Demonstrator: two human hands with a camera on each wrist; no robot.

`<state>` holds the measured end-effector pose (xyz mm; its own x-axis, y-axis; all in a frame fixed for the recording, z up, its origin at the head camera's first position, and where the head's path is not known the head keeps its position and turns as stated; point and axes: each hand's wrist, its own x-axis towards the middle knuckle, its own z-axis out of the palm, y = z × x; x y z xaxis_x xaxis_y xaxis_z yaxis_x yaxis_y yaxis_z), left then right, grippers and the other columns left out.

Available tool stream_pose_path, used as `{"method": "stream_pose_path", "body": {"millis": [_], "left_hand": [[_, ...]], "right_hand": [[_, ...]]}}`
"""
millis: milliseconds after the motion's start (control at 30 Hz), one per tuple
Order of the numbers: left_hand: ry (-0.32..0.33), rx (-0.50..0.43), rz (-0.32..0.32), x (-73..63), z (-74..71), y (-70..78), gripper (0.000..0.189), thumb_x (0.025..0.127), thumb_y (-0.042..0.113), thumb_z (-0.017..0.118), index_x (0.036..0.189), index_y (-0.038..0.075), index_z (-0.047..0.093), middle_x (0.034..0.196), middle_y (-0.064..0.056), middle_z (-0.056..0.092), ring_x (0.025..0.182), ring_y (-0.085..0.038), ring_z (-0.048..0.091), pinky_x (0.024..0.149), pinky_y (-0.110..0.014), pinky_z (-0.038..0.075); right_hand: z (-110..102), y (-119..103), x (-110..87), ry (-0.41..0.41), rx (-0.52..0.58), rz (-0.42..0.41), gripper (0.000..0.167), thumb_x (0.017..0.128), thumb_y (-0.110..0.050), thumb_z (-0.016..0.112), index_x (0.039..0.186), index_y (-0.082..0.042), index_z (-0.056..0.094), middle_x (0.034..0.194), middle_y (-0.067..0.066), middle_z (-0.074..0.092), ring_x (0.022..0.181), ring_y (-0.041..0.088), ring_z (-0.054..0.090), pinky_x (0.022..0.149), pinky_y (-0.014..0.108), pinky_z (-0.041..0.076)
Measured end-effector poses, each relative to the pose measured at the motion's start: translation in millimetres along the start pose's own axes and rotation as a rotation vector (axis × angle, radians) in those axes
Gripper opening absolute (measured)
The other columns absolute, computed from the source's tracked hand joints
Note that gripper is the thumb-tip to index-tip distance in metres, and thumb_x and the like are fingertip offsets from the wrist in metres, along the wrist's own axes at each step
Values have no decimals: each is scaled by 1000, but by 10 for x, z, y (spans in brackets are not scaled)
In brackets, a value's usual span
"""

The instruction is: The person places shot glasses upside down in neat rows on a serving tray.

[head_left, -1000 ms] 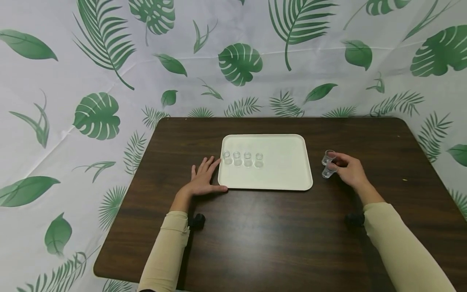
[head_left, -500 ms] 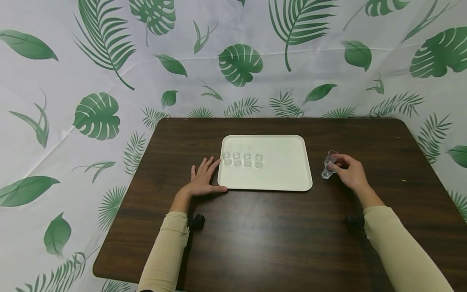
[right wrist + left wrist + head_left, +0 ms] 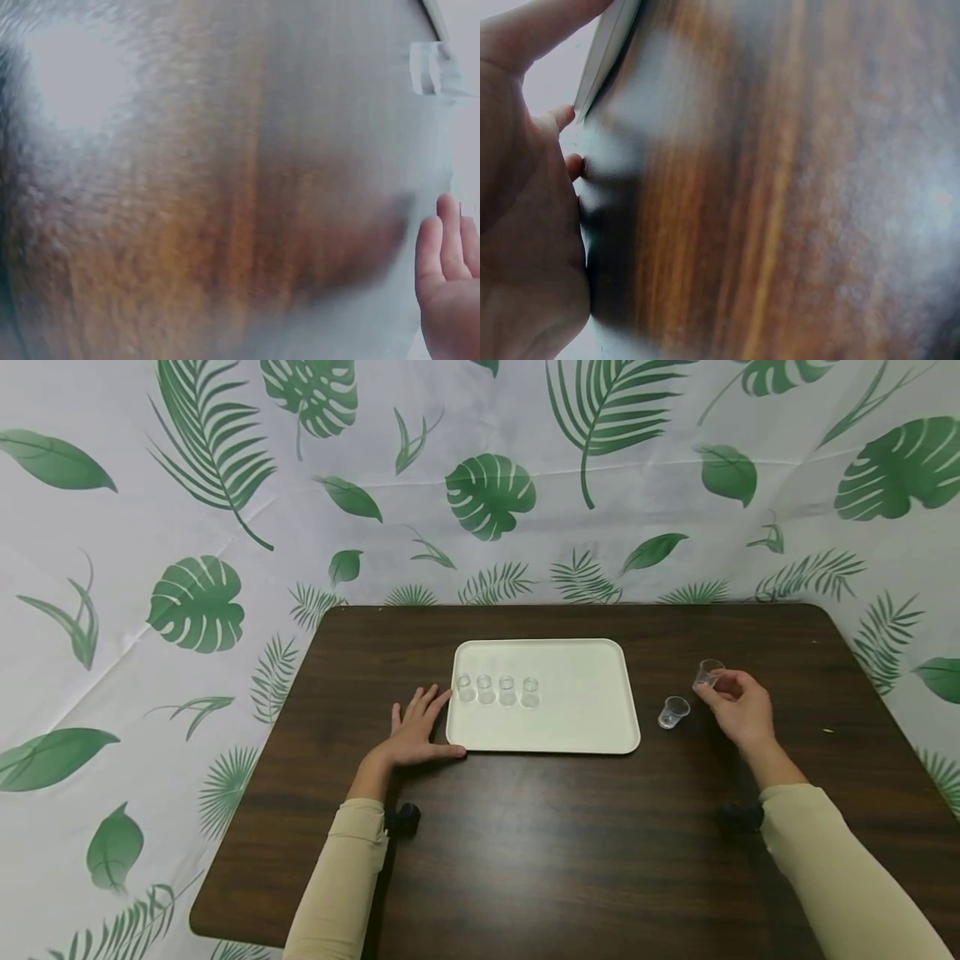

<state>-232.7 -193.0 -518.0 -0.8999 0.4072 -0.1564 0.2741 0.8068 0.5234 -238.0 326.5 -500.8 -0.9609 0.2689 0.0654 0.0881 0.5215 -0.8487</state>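
Observation:
My right hand (image 3: 738, 706) pinches a small clear shot glass (image 3: 708, 672) between thumb and fingers, right of the tray. A second clear shot glass (image 3: 673, 712) stands on the table just left of that hand; in the right wrist view a shot glass (image 3: 427, 69) shows at the upper right edge, above the fingers (image 3: 451, 247). With fingers spread, my left hand (image 3: 411, 739) rests at the left end of the cream tray (image 3: 581, 727), its thumb at the near corner. Several small clear glasses (image 3: 507, 692) stand in a row on the tray's left half.
The dark wood table (image 3: 540, 852) has rounded corners, and its far edge meets a white leaf-print cloth (image 3: 412, 502). A dark strap piece (image 3: 405, 820) sits by the left wrist, another (image 3: 741, 817) by the right. A tiny yellowish speck (image 3: 828, 731) lies at the right.
My right hand has moved right and away, taking one shot glass apart from the other, which stays in place on the table. The left hand has kept its place at the tray.

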Motion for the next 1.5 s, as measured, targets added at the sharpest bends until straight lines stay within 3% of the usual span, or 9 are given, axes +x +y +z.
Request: {"method": "stream_pose_path", "body": {"millis": [133, 233, 500, 700, 867, 1000, 1100, 1233, 1500], "left_hand": [[3, -6, 2, -11, -2, 12, 108, 79, 62, 71, 160, 22, 11, 164, -12, 4, 149, -34, -6, 107, -67, -9], [6, -8, 3, -11, -7, 18, 107, 79, 61, 71, 160, 22, 11, 164, -13, 4, 149, -34, -6, 107, -67, -9], [5, -4, 0, 0, -2, 21, 107, 80, 62, 71, 160, 23, 12, 164, -11, 4, 149, -33, -5, 107, -67, -9], [-5, -6, -7, -4, -13, 21, 107, 79, 62, 71, 160, 23, 12, 164, -11, 4, 149, -33, -6, 108, -67, -9], [-4, -10, -5, -14, -19, 29, 107, 79, 61, 71, 160, 23, 12, 164, -11, 5, 149, -33, -6, 108, -67, -9], [-4, -10, -2, -16, -28, 46, 107, 79, 61, 71, 160, 23, 12, 164, -12, 4, 149, -33, -6, 108, -67, -9], [-1, -6, 5, -3, -17, 43, 107, 79, 62, 71, 160, 22, 12, 164, -12, 5, 149, -34, -5, 107, -68, -8], [1, -5, 8, 2, -9, 39, 107, 79, 62, 71, 160, 22, 13, 164, -13, 5, 149, -34, -5, 107, -68, -8], [13, -3, -1, -11, 5, 32, 106, 79, 61, 72, 159, 24, 13, 164, -11, 5, 149, -32, -6, 108, -66, -9]], "right_hand": [[-84, -105, 20, 102, 152, 104, 26, 91, -17, 71, 111, -7, 57, 92, -12, 55, 72, -11, 55, 60, 9, 46], [-130, -208, 45, 179, 214, 142, 24, 90, -17, 72, 109, -15, 59, 92, -11, 54, 73, -7, 57, 60, 10, 47], [-91, -544, 90, 286, 255, 119, 39, 86, -15, 76, 123, -6, 65, 97, -5, 54, 68, -5, 60, 58, 12, 49], [70, -748, 54, 182, 197, 5, 41, 89, -16, 74, 126, -2, 63, 103, -1, 52, 70, -3, 60, 57, 15, 52], [235, -847, 28, 92, 39, -137, 38, 89, -17, 74, 123, -1, 65, 106, 9, 51, 67, -4, 55, 54, 14, 50], [367, -929, 9, 44, -79, -218, 37, 89, -18, 74, 122, -2, 67, 108, 14, 55, 77, 8, 60, 59, 14, 47], [464, -964, -11, 16, -121, -237, 38, 89, -19, 75, 122, -4, 67, 106, 15, 59, 87, 21, 60, 67, 25, 46], [608, -971, -51, -16, -146, -248, 37, 88, -19, 76, 122, -5, 67, 99, 14, 63, 88, 26, 58, 71, 37, 43], [913, -972, -148, -52, -163, -311, 37, 84, -13, 79, 119, -5, 69, 103, 14, 67, 87, 29, 63, 69, 39, 46]]}}
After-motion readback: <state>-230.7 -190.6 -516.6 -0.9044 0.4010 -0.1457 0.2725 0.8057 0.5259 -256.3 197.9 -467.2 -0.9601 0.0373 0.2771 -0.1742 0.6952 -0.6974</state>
